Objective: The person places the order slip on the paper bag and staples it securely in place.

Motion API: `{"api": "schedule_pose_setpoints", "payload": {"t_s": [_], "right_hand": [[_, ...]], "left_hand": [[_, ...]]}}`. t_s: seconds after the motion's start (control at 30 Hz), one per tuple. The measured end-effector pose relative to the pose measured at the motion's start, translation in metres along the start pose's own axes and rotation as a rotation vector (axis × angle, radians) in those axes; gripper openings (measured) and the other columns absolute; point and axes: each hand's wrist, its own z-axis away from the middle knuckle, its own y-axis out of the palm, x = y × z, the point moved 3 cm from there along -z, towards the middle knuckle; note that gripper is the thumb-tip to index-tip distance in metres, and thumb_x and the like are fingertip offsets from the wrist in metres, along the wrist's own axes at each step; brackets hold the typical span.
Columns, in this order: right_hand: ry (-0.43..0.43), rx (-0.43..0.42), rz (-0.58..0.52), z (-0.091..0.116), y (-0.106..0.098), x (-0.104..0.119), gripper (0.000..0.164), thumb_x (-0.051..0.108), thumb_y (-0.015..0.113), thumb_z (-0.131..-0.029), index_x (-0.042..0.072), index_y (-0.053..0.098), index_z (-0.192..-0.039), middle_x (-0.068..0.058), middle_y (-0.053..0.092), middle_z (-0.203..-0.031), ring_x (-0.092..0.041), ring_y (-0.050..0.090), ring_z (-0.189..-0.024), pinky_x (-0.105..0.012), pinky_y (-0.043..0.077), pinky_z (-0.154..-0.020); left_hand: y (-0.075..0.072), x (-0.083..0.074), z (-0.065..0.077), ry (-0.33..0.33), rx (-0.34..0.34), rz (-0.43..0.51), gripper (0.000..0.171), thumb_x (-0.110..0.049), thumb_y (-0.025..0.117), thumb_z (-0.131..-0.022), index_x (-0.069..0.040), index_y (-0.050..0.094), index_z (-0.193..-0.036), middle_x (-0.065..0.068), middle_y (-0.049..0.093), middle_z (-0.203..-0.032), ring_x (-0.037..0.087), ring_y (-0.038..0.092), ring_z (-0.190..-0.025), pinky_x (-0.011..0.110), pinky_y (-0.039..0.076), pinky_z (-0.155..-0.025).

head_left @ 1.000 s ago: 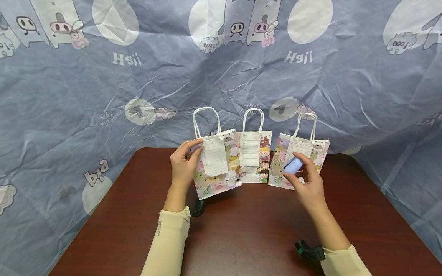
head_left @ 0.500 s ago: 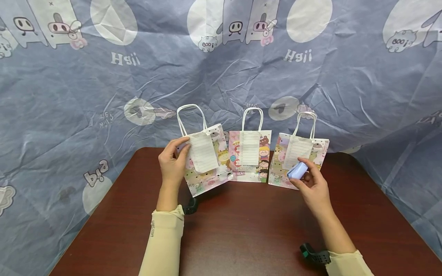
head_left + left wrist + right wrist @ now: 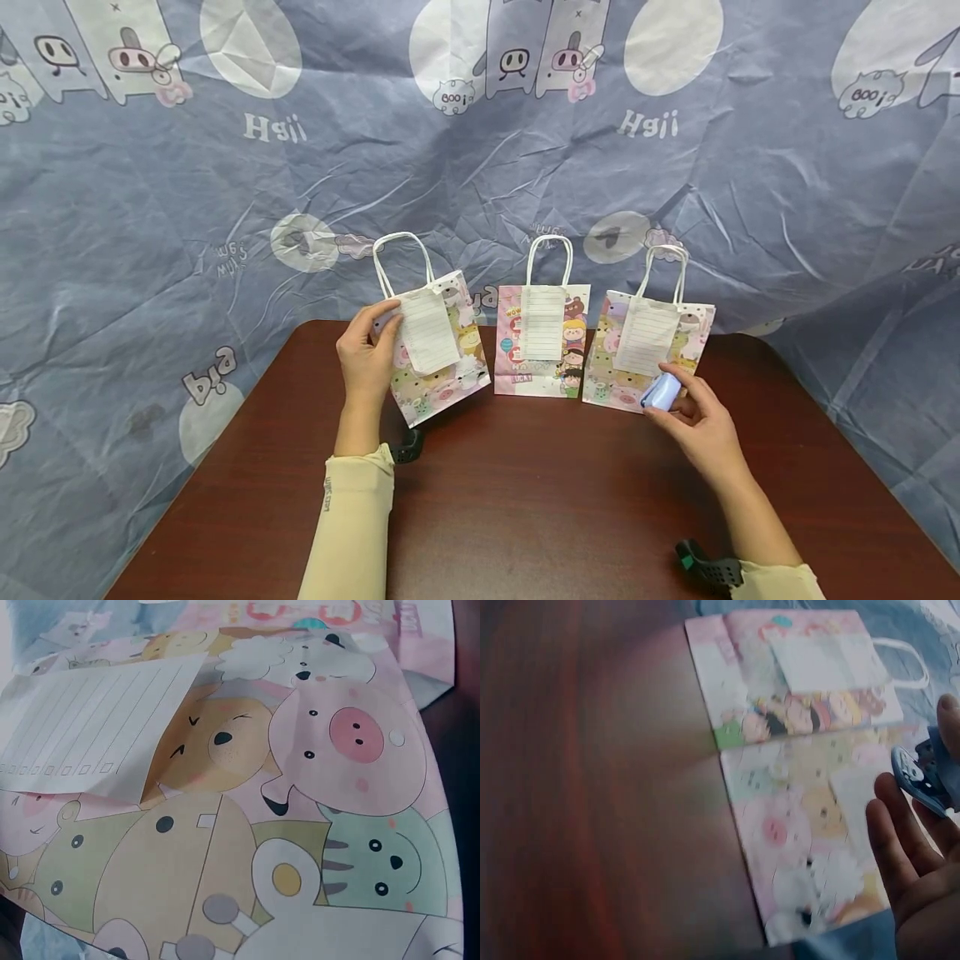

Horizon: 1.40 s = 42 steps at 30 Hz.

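Observation:
My left hand (image 3: 367, 346) pinches the upper left edge of a cartoon-print paper gift bag (image 3: 442, 392), thumb in front. The bag tilts, its white handle loop upward. A lined paper slip (image 3: 429, 332) hangs on its front beside my thumb; the left wrist view shows a row of small checkboxes on this slip (image 3: 90, 727). Between thumb and fingers, my right hand (image 3: 701, 421) holds a small light-blue stapler (image 3: 661, 392) in front of the right bag's lower edge. In the right wrist view the stapler (image 3: 922, 776) is partly cut off by the frame.
A pink gift bag (image 3: 517, 379) stands in the middle and another animal-print bag (image 3: 603, 387) leans at the right, each with a lined slip on its front. They rest at the back of the dark brown table (image 3: 525, 500), against a blue printed cloth (image 3: 360, 167).
My left hand has moved left with its bag, uncovering more of the middle bag. My right hand has shifted down and right with the stapler. The other two bags stay put.

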Motion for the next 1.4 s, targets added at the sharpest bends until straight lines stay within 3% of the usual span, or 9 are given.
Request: {"api": "schedule_pose_setpoints", "payload": {"t_s": [0.1, 0.27, 0.33, 0.43, 0.57, 0.87, 1.23, 1.4], "right_hand": [[0.039, 0.035, 0.052, 0.007, -0.007, -0.011, 0.067, 0.002, 0.077, -0.085, 0.005, 0.047, -0.145, 0.015, 0.057, -0.106, 0.002, 0.065, -0.079, -0.017, 0.055, -0.063], [0.157, 0.090, 0.192, 0.013, -0.020, -0.027, 0.065, 0.021, 0.078, -0.088, 0.010, 0.048, -0.144, 0.000, 0.068, -0.093, -0.001, 0.061, -0.068, -0.024, 0.050, -0.056], [0.190, 0.109, 0.247, 0.015, -0.025, -0.032, 0.065, 0.028, 0.078, -0.088, 0.013, 0.049, -0.144, -0.008, 0.069, -0.097, 0.001, 0.059, -0.070, -0.024, 0.049, -0.056], [0.192, 0.119, 0.302, 0.017, -0.032, -0.039, 0.063, 0.032, 0.079, -0.087, 0.013, 0.054, -0.142, -0.007, 0.061, -0.112, 0.006, 0.056, -0.077, -0.021, 0.047, -0.059], [0.162, 0.128, 0.328, 0.020, -0.038, -0.046, 0.058, 0.029, 0.080, -0.085, 0.010, 0.060, -0.136, -0.004, 0.051, -0.116, 0.009, 0.054, -0.081, -0.018, 0.047, -0.062], [0.236, 0.244, 0.376, 0.027, -0.040, -0.057, 0.060, 0.037, 0.078, -0.086, 0.009, 0.058, -0.136, -0.010, 0.058, -0.118, 0.005, 0.055, -0.080, -0.021, 0.046, -0.064], [0.272, 0.310, 0.366, 0.027, -0.030, -0.062, 0.064, 0.042, 0.078, -0.086, 0.009, 0.057, -0.137, -0.012, 0.060, -0.119, -0.001, 0.056, -0.080, -0.022, 0.046, -0.066], [0.267, 0.317, 0.398, 0.026, -0.031, -0.062, 0.062, 0.043, 0.076, -0.087, 0.011, 0.057, -0.137, -0.010, 0.061, -0.113, -0.002, 0.054, -0.079, -0.023, 0.043, -0.066]], "left_hand": [[0.001, 0.004, 0.002, 0.000, 0.010, -0.019, 0.019, -0.006, 0.077, -0.086, -0.006, 0.077, -0.105, 0.014, 0.071, -0.087, 0.006, 0.033, -0.059, 0.018, 0.027, -0.053], [0.002, 0.009, 0.005, -0.001, 0.000, -0.018, 0.020, -0.003, 0.077, -0.084, -0.005, 0.077, -0.104, 0.015, 0.072, -0.088, 0.009, 0.033, -0.059, 0.017, 0.027, -0.054], [0.002, 0.011, 0.007, -0.003, -0.007, -0.020, 0.021, 0.000, 0.078, -0.083, -0.004, 0.077, -0.103, 0.015, 0.072, -0.088, 0.010, 0.033, -0.059, 0.017, 0.026, -0.055], [0.002, 0.014, 0.009, -0.014, -0.006, -0.026, 0.021, -0.001, 0.077, -0.083, -0.004, 0.077, -0.104, 0.015, 0.073, -0.091, 0.011, 0.036, -0.062, 0.018, 0.028, -0.057], [0.003, 0.019, 0.013, -0.034, 0.009, -0.033, 0.020, -0.005, 0.076, -0.085, -0.006, 0.077, -0.106, 0.014, 0.074, -0.093, 0.010, 0.038, -0.065, 0.018, 0.029, -0.058], [0.007, 0.027, 0.020, -0.035, 0.016, -0.064, 0.021, -0.004, 0.077, -0.085, -0.008, 0.077, -0.105, 0.011, 0.074, -0.094, 0.009, 0.042, -0.068, 0.017, 0.031, -0.060], [0.006, 0.040, 0.024, -0.061, 0.062, -0.039, 0.021, -0.005, 0.074, -0.087, -0.008, 0.076, -0.108, 0.013, 0.073, -0.101, 0.005, 0.048, -0.077, 0.015, 0.035, -0.064], [0.009, 0.047, 0.024, -0.099, 0.116, 0.004, 0.021, -0.005, 0.071, -0.090, -0.008, 0.075, -0.110, 0.014, 0.070, -0.103, 0.003, 0.039, -0.068, 0.015, 0.032, -0.058]]}}
